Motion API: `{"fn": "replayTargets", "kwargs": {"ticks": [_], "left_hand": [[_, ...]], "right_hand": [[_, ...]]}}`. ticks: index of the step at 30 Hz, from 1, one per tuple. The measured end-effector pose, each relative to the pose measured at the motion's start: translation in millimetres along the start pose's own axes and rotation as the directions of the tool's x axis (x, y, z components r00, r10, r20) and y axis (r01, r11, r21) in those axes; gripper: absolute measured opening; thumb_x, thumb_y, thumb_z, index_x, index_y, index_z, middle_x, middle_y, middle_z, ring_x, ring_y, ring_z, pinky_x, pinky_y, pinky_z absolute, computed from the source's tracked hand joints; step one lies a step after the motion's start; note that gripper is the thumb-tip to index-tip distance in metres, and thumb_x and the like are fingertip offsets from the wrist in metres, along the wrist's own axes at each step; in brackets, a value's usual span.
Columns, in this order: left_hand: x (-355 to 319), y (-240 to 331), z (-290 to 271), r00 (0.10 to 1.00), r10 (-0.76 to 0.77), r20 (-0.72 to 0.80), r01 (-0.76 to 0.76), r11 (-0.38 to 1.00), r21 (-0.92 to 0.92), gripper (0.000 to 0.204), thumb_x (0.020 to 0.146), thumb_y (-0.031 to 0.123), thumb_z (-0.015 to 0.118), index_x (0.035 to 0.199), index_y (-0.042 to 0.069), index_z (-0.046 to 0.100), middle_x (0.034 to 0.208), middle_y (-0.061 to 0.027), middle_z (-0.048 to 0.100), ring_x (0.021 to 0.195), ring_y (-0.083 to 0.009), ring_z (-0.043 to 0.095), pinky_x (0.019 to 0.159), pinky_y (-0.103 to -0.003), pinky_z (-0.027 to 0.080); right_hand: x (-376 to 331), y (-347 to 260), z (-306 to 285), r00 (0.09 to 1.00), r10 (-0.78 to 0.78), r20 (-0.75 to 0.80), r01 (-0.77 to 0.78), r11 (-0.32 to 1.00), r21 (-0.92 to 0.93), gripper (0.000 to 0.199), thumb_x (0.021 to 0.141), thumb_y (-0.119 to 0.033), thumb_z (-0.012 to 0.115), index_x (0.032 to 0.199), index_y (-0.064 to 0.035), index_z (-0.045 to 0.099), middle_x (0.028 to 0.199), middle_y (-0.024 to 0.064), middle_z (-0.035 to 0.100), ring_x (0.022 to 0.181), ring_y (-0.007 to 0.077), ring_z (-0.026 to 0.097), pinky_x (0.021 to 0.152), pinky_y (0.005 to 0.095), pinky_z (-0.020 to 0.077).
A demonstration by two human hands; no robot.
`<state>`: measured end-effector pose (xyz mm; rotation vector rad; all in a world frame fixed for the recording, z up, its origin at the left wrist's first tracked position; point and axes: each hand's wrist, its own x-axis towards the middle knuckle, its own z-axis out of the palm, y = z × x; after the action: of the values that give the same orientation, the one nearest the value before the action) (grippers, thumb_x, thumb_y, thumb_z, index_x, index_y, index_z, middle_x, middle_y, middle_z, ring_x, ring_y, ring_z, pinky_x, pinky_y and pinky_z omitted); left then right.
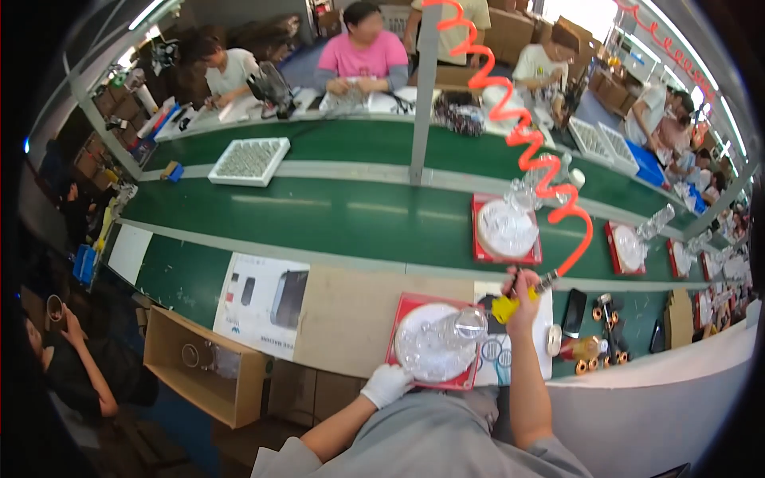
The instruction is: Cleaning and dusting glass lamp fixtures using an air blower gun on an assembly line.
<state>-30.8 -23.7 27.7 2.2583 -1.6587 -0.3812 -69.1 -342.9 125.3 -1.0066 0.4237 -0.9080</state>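
In front of me lies a red square tray (pixel 396 348) bearing a round white base wrapped in clear plastic (pixel 422 362). A clear plastic cup-like part (pixel 470 323) lies tilted over the base's right side. My left hand (pixel 387 385), in a white glove, grips the tray's near left corner; its fingertips are partly hidden. My right hand (pixel 522 303), bare, is closed round a yellow air blow gun (pixel 504 308) just right of the cup-like part. From the gun a coiled orange air hose (pixel 586 231) runs up and away.
Similar red trays (pixel 476 247) stand on the green conveyor (pixel 343 211), alongside a white tray of small parts (pixel 249 162). Right of me are a black phone (pixel 574 311) and copper-coloured parts (pixel 610 319). An open cardboard box (pixel 239 390) stands lower left. Several people work across the line.
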Motion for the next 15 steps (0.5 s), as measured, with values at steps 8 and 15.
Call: {"fn": "replayTargets", "kwargs": {"ticks": [8, 15], "left_hand": [[25.2, -10.7, 10.2, 0.987, -0.017, -0.157, 0.038, 0.990, 0.136, 0.025, 0.075, 0.040, 0.069, 0.077, 0.016, 0.063, 0.075, -0.0023, 0.062, 0.070, -0.0207, 0.063, 0.057, -0.038, 0.048], [11.4, -69.8, -22.7, 0.936, -0.167, -0.311, 0.233, 0.954, 0.189, 0.022, 0.071, 0.039, 0.073, 0.078, 0.020, 0.067, 0.075, -0.0016, 0.062, 0.073, -0.0215, 0.062, 0.064, -0.039, 0.046]], "right_hand": [[-42.0, -20.7, -79.6, 0.937, -0.161, -0.309, 0.107, 0.977, -0.184, 0.008, 0.096, -0.014, 0.057, 0.099, -0.0081, 0.053, 0.101, 0.0047, 0.061, 0.067, 0.0080, 0.053, 0.059, 0.0221, 0.0402], [-75.6, -9.8, -92.1, 0.963, -0.076, -0.259, 0.007, 0.966, -0.258, 0.007, 0.094, -0.007, 0.056, 0.099, -0.0045, 0.053, 0.107, 0.0106, 0.060, 0.072, 0.0093, 0.054, 0.067, 0.0236, 0.0436]]}}
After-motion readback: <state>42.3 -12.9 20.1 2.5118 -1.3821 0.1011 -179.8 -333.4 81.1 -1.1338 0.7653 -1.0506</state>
